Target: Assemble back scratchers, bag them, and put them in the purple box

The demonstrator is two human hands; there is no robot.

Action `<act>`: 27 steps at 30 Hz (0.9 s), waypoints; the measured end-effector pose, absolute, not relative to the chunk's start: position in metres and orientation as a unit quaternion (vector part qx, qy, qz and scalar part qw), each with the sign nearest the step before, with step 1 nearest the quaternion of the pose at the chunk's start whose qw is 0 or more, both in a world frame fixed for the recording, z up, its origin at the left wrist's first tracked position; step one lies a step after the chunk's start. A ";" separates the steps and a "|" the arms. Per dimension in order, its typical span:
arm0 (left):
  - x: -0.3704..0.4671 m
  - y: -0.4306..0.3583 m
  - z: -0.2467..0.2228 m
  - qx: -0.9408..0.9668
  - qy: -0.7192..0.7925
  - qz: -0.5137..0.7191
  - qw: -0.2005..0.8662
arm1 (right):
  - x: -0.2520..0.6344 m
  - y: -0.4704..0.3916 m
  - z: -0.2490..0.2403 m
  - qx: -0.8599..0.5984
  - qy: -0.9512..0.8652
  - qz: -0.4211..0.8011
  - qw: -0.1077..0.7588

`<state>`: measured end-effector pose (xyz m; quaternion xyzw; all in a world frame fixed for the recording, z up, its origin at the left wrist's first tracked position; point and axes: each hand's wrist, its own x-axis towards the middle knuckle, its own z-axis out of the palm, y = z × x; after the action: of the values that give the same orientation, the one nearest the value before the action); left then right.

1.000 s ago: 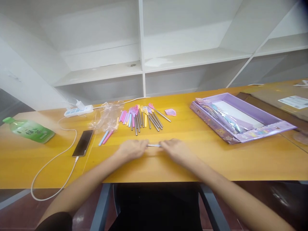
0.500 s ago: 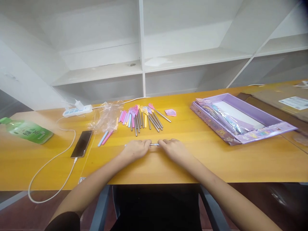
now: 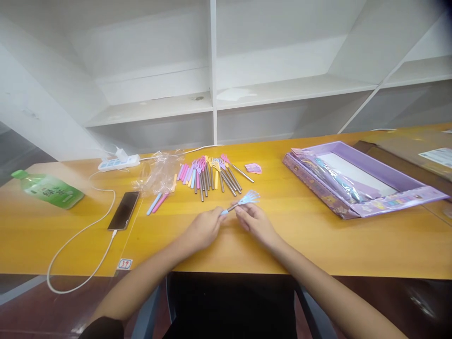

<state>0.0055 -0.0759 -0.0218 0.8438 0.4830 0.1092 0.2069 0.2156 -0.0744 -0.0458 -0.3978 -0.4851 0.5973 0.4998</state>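
A small back scratcher with a light-blue claw head [image 3: 249, 197], a thin metal rod and a blue handle [image 3: 224, 212] is held just above the table near its front edge. My left hand [image 3: 205, 229] is closed around the handle, hiding most of it. The fingers of my right hand [image 3: 257, 223] are bent together against the rod just below the claw, which points up and to the right. Beyond my hands lies a pile of back scratchers [image 3: 216, 172] with pink, purple and yellow heads, beside several coloured handle tubes [image 3: 186, 174].
Left of the pile are crumpled clear plastic [image 3: 158, 172], a blue and a pink tube [image 3: 160, 203], a phone [image 3: 123, 211] on a white cable, a power strip [image 3: 120, 162] and a green bottle [image 3: 52, 190]. To the right are a pink scrap [image 3: 253, 168], a purple box [image 3: 399, 176] and cardboard [image 3: 406, 146].
The blue claw head, hidden before, now shows above my right hand. My hands have turned and tilted the scratcher up to the right. The view has shifted slightly.
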 end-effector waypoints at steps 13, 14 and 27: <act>-0.112 0.031 0.018 0.738 0.652 0.147 -0.099 | 0.221 -0.058 -0.058 -0.367 -0.313 0.629 0.610; -0.117 0.033 0.017 0.734 0.661 0.123 -0.098 | 0.220 -0.058 -0.058 -0.368 -0.316 0.627 0.610; -0.132 0.016 0.013 0.674 0.728 0.121 -0.033 | 0.219 -0.059 -0.058 -0.376 -0.326 0.619 0.608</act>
<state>-0.1316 0.0165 0.0125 0.6743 0.7277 0.1214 -0.0325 0.2186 -0.0587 -0.0579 -0.3758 -0.3259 0.6190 0.6078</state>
